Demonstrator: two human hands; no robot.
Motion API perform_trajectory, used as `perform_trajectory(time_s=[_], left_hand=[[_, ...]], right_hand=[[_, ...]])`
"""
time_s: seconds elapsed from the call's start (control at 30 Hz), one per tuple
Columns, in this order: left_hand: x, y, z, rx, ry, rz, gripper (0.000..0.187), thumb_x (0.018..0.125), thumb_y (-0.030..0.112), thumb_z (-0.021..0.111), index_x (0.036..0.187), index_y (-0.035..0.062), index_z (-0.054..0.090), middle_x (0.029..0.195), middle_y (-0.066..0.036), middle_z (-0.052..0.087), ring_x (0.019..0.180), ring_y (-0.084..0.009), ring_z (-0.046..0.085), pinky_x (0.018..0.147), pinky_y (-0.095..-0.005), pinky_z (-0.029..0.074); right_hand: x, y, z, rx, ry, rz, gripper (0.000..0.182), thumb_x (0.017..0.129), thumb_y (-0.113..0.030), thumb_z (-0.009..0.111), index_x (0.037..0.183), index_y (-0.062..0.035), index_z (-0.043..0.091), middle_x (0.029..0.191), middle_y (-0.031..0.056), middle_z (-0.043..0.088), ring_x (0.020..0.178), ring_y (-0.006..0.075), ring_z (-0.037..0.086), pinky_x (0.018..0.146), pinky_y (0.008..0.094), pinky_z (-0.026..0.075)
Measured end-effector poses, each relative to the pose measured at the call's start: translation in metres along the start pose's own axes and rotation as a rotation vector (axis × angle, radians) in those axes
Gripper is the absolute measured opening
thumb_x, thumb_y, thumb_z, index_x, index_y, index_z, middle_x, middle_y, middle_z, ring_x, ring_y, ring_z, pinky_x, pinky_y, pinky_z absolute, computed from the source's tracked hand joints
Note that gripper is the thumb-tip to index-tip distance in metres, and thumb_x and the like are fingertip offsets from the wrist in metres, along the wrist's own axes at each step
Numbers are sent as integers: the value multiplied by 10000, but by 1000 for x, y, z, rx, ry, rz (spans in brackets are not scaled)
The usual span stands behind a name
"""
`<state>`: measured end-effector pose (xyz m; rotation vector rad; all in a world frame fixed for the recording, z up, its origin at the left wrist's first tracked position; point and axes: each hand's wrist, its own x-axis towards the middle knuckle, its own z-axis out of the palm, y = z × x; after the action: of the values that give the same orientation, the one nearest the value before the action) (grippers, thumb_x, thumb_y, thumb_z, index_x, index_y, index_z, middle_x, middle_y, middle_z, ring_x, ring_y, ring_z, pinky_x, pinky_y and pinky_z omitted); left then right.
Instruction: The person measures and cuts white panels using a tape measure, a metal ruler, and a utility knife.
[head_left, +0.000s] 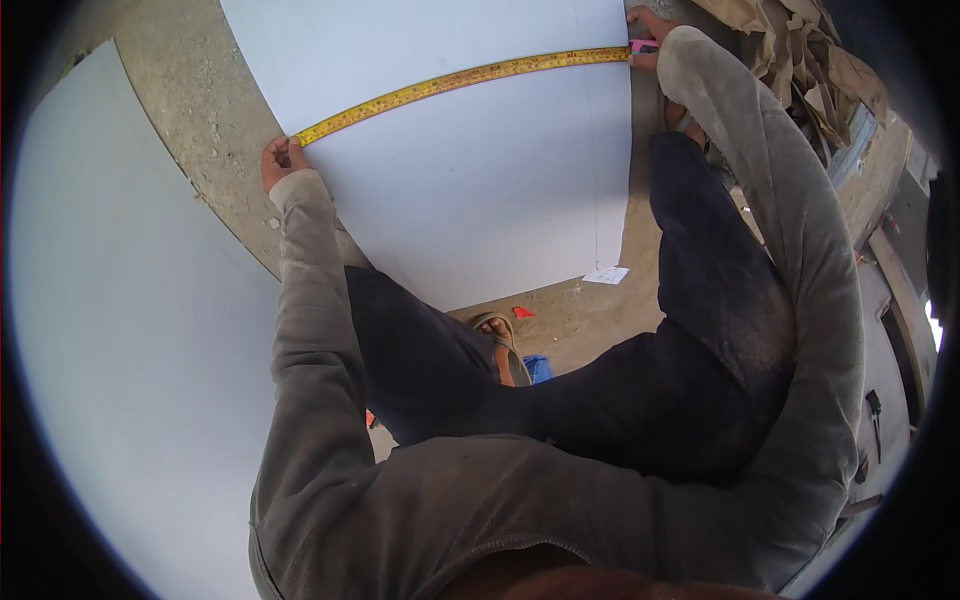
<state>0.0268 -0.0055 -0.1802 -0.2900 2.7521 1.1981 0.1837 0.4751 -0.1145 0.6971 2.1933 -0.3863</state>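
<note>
A yellow tape measure (465,77) stretches across a large white sheet (480,180), from its left edge to its right edge. My left hand (281,160) pinches the end of the blade at the sheet's left edge. At the right edge my right hand (650,35) is closed around the pink tape case (643,47), which is partly hidden by the fingers. A thin line runs along the sheet near its right side. By the sheet's lower right corner lies a small white paper piece (606,275).
Another big white sheet (130,330) fills the left side. Crumpled brown paper (800,70) and boards lie at the upper right. A red scrap (523,312) and something blue (538,369) are near my sandalled foot (497,335) on the dusty floor (215,110).
</note>
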Motion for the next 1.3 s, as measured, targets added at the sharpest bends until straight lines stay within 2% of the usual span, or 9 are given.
perform_trajectory(time_s=[0.07, 0.2, 0.27, 0.3, 0.37, 0.57, 0.7, 1.0, 1.3], left_hand=[[-1, 2, 0, 21, -2, 4, 87, 791, 62, 579, 857, 21, 540, 768, -25, 554, 673, -83, 497, 621, -214, 426], [0, 1, 0, -74, -12, -12, 85, 793, 61, 577, 859, 20, 545, 761, -21, 556, 665, -81, 495, 611, -210, 423], [1, 1, -3, -31, -25, -7, 87, 791, 64, 581, 859, 23, 546, 757, -18, 556, 660, -79, 492, 608, -208, 421], [3, 1, -4, 14, -39, -4, 89, 790, 67, 584, 860, 26, 548, 753, -16, 555, 656, -77, 490, 604, -206, 419], [7, -4, -4, 11, -59, -6, 102, 792, 59, 579, 877, 19, 539, 780, -21, 556, 685, -80, 497, 626, -205, 422], [7, -5, -5, 8, -89, -38, 110, 794, 47, 575, 889, 12, 530, 811, -33, 556, 720, -87, 503, 654, -203, 421], [5, -6, -3, -60, -40, 0, 102, 788, 78, 590, 866, 33, 541, 748, -3, 545, 650, -68, 480, 599, -195, 413], [1, -4, -3, -136, -47, -43, 157, 793, 61, 577, 937, 9, 543, 799, -32, 570, 695, -86, 515, 637, -208, 437], [2, -2, -4, -224, -78, -77, 141, 796, 68, 578, 921, 7, 555, 807, -30, 570, 708, -85, 509, 652, -205, 433]], right_hand=[[9, -3, 5, -175, -76, 28, 413, 674, -304, 665, 1059, -205, 553, 929, 83, 596, 835, 264, 572, 761, 352, 454], [15, -13, 11, -264, -20, 71, 454, 682, -406, 632, 1067, -176, 561, 972, 82, 603, 874, 274, 572, 792, 348, 455], [14, -25, 3, -336, -108, 189, 536, 694, -488, 587, 1078, -116, 554, 1011, 112, 583, 935, 274, 559, 830, 368, 437], [13, -31, 1, -336, -105, 189, 536, 694, -488, 587, 1078, -116, 554, 1011, 112, 583, 935, 274, 559, 830, 368, 437], [9, -43, -3, -380, -145, 309, 649, 698, -592, 534, 1100, -83, 541, 1033, 123, 574, 974, 286, 544, 836, 390, 435], [-2, -80, -16, -478, -241, 335, 696, 689, -630, 515, 1118, -83, 529, 1057, 131, 560, 994, 298, 533, 842, 398, 432], [-2, -83, -20, -485, -234, 346, 726, 683, -654, 502, 1135, -86, 516, 1083, 135, 544, 1007, 302, 525, 847, 402, 428], [7, -100, -21, -570, -230, 383, 741, 683, -659, 496, 1161, -93, 493, 1122, 132, 520, 1020, 299, 518, 854, 402, 422], [14, -104, -24, -621, -267, 382, 742, 687, -655, 497, 1172, -94, 483, 1136, 130, 511, 1026, 299, 514, 856, 404, 418]])
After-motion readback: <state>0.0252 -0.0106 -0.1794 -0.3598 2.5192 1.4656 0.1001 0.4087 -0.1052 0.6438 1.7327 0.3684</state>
